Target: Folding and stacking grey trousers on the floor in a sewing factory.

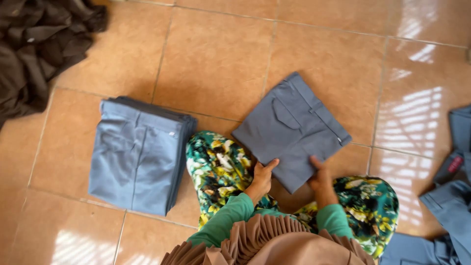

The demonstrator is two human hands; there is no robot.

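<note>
While lying folded square at frame centre, the grey-blue trousers (290, 128) are showing a flapped pocket; left hand (261, 177) and right hand (320, 177) are pinching their near edge.

Bare floor tiles (216, 59) ahead lie open between the trouser stack (137, 152) and loose trousers (454, 196).

Both hands (289, 177) on folded trousers (291, 128)

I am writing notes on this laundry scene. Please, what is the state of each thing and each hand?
Folded grey-blue cotton trousers: folded flat, held at near edge.
Stack of grey-blue folded trousers: piled neatly on floor.
Dark brown cloth heap: crumpled, unfolded.
Loose grey-blue garments: unfolded, heaped.
Left hand: gripping the trousers.
Right hand: gripping the trousers.
</note>
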